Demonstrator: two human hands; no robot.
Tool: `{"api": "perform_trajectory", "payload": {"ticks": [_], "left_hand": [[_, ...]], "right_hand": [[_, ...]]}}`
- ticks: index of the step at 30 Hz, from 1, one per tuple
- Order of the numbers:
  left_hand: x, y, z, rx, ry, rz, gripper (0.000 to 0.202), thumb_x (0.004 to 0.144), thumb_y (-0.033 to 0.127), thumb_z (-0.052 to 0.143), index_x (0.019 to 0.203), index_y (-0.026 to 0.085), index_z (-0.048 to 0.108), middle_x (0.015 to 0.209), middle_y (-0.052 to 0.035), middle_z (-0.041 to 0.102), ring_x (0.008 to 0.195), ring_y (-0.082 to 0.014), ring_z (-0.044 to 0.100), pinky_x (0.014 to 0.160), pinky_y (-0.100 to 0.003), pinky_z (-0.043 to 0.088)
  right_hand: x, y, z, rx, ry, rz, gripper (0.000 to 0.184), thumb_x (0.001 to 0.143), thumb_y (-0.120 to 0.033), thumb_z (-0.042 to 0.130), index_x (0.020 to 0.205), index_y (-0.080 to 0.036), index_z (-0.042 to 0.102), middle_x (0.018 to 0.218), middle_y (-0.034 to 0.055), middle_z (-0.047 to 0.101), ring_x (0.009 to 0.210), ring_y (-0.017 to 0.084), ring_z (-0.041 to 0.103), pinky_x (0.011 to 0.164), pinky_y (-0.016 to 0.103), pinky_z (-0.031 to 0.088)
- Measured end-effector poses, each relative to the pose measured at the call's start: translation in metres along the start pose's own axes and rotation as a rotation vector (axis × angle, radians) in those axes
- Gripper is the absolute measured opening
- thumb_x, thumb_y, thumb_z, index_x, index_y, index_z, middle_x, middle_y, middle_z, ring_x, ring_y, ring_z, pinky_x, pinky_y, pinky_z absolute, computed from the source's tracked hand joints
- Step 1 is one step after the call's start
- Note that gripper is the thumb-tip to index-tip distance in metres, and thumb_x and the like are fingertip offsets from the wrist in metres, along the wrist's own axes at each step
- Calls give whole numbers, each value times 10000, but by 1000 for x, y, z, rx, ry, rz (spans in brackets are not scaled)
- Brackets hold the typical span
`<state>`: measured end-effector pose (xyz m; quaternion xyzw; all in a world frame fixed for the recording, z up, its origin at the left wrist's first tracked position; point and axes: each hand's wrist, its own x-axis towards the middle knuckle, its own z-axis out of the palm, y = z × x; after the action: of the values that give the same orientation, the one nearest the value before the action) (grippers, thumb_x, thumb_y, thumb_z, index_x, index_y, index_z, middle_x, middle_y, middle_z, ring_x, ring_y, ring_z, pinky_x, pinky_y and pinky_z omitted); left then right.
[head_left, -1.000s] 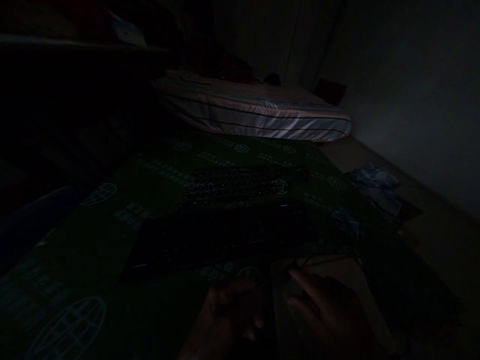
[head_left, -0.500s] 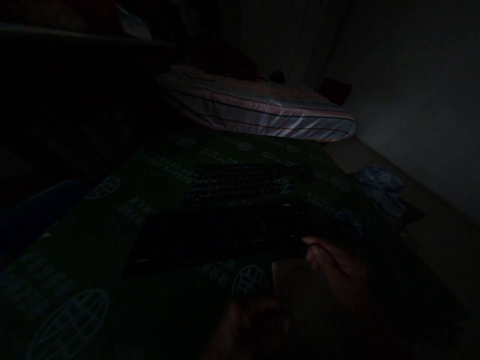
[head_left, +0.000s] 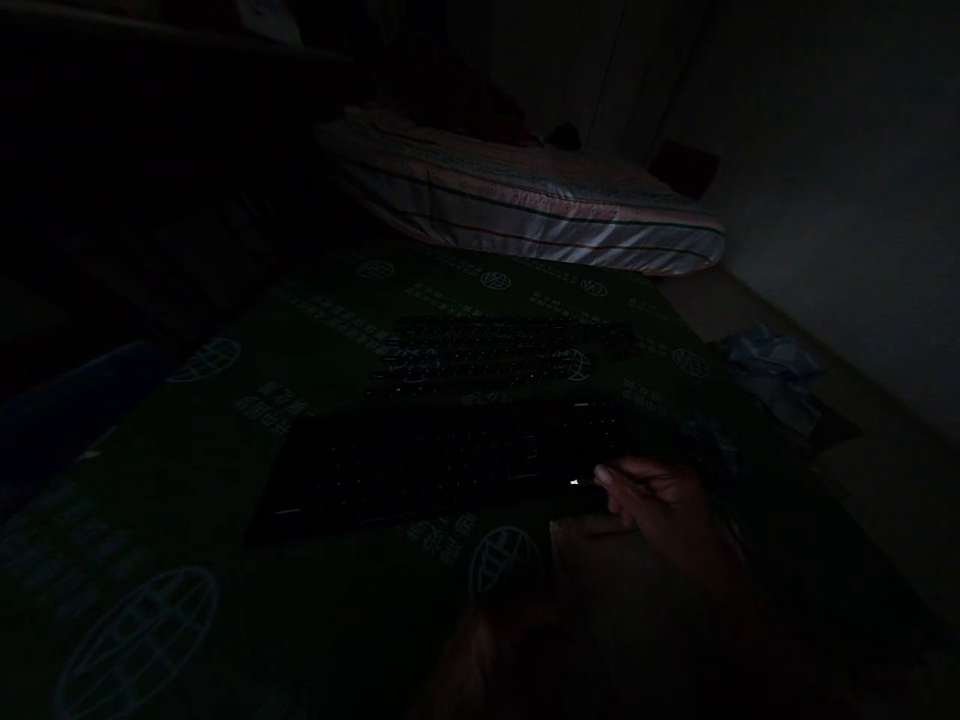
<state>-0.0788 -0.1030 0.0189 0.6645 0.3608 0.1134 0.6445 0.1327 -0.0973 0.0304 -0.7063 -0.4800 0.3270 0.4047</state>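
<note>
A black keyboard (head_left: 420, 465) lies across the green printed sheet (head_left: 360, 620); its keycaps appear to be off, though darkness hides detail. Over its right end, my right hand (head_left: 660, 500) pinches something thin with a bright tip (head_left: 574, 482), whose kind I cannot make out. Low in the picture, my left hand (head_left: 487, 650) is dim and smeared, so its fingers cannot be read. Several rows of small dark pieces, seemingly keycaps (head_left: 480, 355), lie just beyond the keyboard.
A flat, pale brownish piece (head_left: 592, 570) lies under my right wrist. Crumpled plastic (head_left: 772, 355) is at the right, near the wall (head_left: 847, 200). A striped mattress (head_left: 540, 210) is at the back, and a dark blue object (head_left: 82, 410) is at left.
My right hand has shifted slightly left, and the tip at its fingers now shines brightly. My left hand has dropped a little lower. The view has tilted slightly.
</note>
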Motion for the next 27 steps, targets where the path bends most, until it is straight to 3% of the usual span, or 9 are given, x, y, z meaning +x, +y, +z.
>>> {"api": "perform_trajectory", "payload": {"ticks": [4,9,14,17,19,22,27], "left_hand": [[2,0,1,61,10,48,255,853,344,487,1049,202,566,1123,-62,558,938,-183,562,805,-358,501],[8,3,-3,146,43,118,256,855,346,483,1044,192,564,1099,-65,568,913,-173,568,790,-355,504],[25,7,-14,249,115,187,186,807,327,549,920,202,627,935,-47,631,824,-167,589,776,-315,490],[39,10,-18,317,203,203,181,820,265,484,882,208,644,909,-60,634,855,-197,582,805,-319,472],[49,14,-19,468,291,263,203,824,219,448,891,183,637,958,-81,620,906,-215,563,834,-354,466],[65,19,-18,739,376,369,206,812,150,439,889,159,630,1085,-106,582,969,-233,539,889,-419,450],[94,17,-13,876,419,459,198,780,168,517,941,135,628,1233,-144,507,1148,-296,430,958,-497,399]], "right_hand": [[8,-4,5,-141,-97,-100,383,793,-440,492,516,-177,479,465,-48,343,446,76,341,423,209,258],[15,-16,13,-337,-86,-197,362,810,-400,460,527,-178,503,442,-53,336,429,75,340,438,213,254],[19,-7,10,-259,-72,-139,324,789,-418,481,584,-179,557,478,-43,399,462,87,383,453,202,299],[21,1,7,-157,-40,-32,329,774,-443,490,579,-182,538,465,-45,398,440,88,368,426,203,295],[22,4,6,-107,-31,1,319,760,-441,505,572,-185,531,452,-48,396,424,87,363,412,204,290],[22,4,7,-116,-49,-66,289,749,-408,528,569,-183,555,461,-39,438,442,92,400,433,207,316],[25,9,12,-169,-6,-159,211,752,-366,533,691,-188,629,607,10,622,551,135,543,537,232,415]]}}
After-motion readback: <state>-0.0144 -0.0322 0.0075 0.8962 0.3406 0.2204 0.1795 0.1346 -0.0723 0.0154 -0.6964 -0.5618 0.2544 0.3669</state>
